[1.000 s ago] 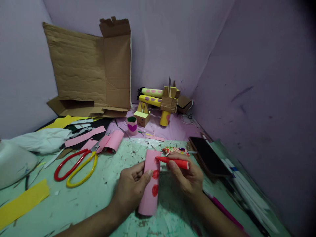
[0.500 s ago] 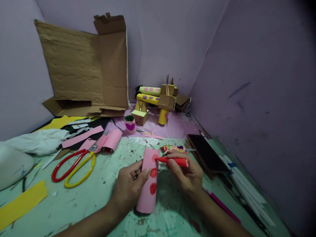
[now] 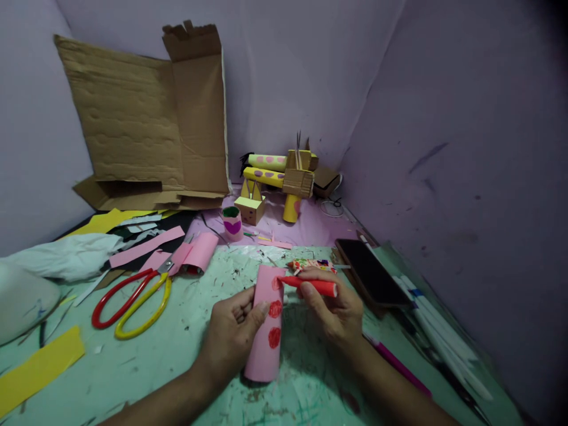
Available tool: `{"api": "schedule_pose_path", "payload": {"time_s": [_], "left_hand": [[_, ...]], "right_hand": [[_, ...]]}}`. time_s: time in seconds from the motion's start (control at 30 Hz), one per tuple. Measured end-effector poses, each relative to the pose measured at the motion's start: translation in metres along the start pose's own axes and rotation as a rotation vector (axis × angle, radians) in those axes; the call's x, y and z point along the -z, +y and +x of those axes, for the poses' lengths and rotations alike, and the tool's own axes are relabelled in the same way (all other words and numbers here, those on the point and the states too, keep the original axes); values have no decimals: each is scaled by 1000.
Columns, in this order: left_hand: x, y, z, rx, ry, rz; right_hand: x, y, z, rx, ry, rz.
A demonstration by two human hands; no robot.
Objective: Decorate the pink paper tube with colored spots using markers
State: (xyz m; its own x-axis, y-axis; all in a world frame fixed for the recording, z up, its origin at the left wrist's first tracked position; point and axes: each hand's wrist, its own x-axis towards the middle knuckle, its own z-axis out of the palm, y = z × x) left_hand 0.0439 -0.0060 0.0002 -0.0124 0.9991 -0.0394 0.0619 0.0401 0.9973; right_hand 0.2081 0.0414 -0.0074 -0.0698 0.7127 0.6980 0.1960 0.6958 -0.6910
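Observation:
A pink paper tube (image 3: 261,361) lies lengthwise in front of me, with three red spots along its right side. My left hand (image 3: 233,328) grips it from the left, thumb on top. Between the thumb and fingers of my right hand (image 3: 335,310) is a red marker (image 3: 317,286), its tip on the uppermost spot. That spot looks paler than the lower two. Scissors (image 3: 142,296) with one red and one yellow handle rest to the left, their blades among pink paper (image 3: 202,253).
Opened cardboard (image 3: 133,118) leans on the back wall. Yellow cardboard figures (image 3: 284,171) and a small pink cup (image 3: 232,226) stand behind. A phone (image 3: 373,275), white sticks (image 3: 448,337) and a purple pen (image 3: 402,367) lie right; yellow paper (image 3: 42,370) and white cloth (image 3: 66,254) lie left.
The marker tip has shifted slightly up over the uppermost spot. My left hand keeps its hold on the tube. The whole view has drifted a little.

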Motion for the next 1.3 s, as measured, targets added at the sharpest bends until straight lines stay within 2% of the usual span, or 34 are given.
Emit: {"api": "schedule_pose_path", "payload": {"time_s": [0.1,0.23,0.37,0.57,0.8,0.97,1.2,1.3], "left_hand": [[0,-1,0,-4,-7,-2],[1,-1,0,0,-15,-14],[1,-2,1,3,-11,-36],[2,-3,1,19,-5,-44],[0,1,-1,15,3,-40],[0,1,0,26,-2,-49],[1,1,1,16,2,-45],[1,1,0,23,-5,-71]], "right_hand": [[0,1,0,12,-37,14],[0,2,0,-19,8,17],[-1,2,0,16,-48,45],[0,3,1,-30,80,27],[0,5,0,11,-24,32],[0,5,0,34,42,23],[0,4,-1,-8,18,27],[1,3,0,-5,-39,38]]}}
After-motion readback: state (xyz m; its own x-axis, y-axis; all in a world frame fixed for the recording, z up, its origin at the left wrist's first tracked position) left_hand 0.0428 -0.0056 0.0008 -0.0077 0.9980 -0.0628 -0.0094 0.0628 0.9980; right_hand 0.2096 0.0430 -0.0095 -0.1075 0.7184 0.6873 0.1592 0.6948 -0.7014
